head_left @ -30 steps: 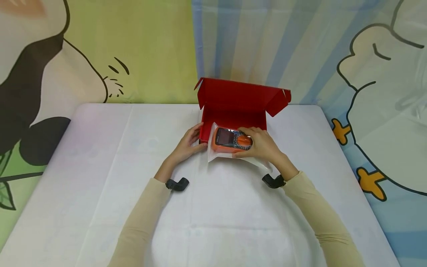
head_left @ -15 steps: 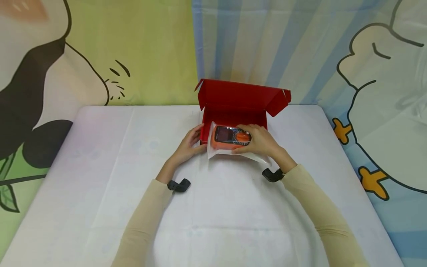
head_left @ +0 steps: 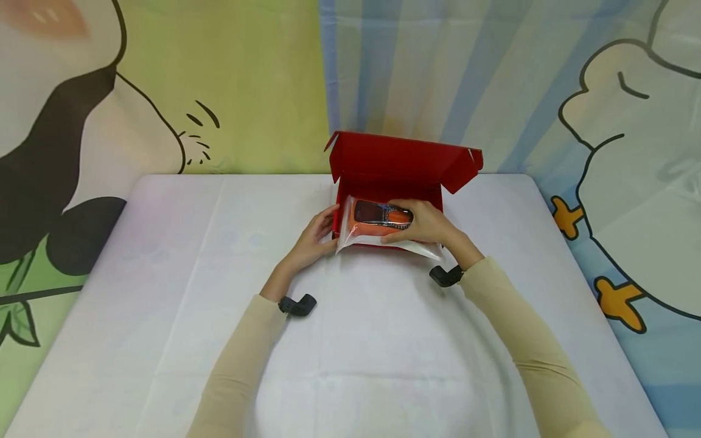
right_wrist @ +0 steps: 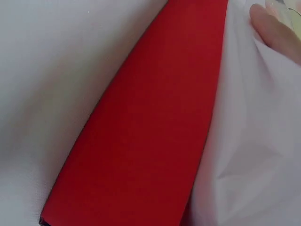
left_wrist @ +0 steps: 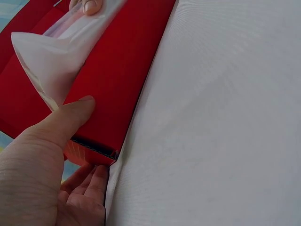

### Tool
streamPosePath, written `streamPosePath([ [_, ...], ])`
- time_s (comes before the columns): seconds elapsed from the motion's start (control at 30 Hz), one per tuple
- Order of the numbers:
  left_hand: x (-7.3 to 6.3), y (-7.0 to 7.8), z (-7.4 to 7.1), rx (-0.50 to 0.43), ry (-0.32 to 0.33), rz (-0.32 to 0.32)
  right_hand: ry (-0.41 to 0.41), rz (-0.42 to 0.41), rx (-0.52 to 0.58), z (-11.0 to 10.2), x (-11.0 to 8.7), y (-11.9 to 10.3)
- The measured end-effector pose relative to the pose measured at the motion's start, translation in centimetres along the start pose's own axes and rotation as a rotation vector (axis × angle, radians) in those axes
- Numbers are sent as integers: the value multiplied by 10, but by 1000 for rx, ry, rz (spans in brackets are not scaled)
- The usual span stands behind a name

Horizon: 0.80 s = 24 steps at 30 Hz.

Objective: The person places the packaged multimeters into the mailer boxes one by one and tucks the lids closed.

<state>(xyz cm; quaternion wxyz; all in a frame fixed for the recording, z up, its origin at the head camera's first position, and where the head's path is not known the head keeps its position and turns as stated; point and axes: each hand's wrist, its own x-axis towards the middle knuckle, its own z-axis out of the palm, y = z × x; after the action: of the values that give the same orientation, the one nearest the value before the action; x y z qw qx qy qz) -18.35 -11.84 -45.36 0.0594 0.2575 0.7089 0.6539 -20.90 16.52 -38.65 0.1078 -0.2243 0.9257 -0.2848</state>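
Right hand (head_left: pixel 424 221) pinches bagged orange meter (head_left: pixel 378 220) over red box (head_left: pixel 398 163), contact unclear; left hand (head_left: pixel 310 241) grips box.

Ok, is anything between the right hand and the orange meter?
Only the bag: the right hand grips the orange meter through it. Nothing else visible stands between them.

This looks like a makeshift recording corner; whether it sits in a home or a studio cannot be told. A white-covered counter (head_left: pixel 164 334) stands against a yellow-green printed backdrop (head_left: pixel 263 85) and a blue-striped one (head_left: pixel 421 79), with a large black-and-white cartoon figure (head_left: pixel 44 176) and a pale, orange-footed figure (head_left: pixel 646 201). Small black cameras (head_left: pixel 297 305) sit at both wrists.
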Motion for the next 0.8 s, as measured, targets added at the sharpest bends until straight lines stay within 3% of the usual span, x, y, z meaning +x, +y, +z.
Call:
streamPosePath([
  [0.57,-4,-1,3,21,-6,-9,-41,-3,65,8,15,16],
  [0.8,-4,1,0,42,-2,-8,-20,-17,86,11,21,19],
])
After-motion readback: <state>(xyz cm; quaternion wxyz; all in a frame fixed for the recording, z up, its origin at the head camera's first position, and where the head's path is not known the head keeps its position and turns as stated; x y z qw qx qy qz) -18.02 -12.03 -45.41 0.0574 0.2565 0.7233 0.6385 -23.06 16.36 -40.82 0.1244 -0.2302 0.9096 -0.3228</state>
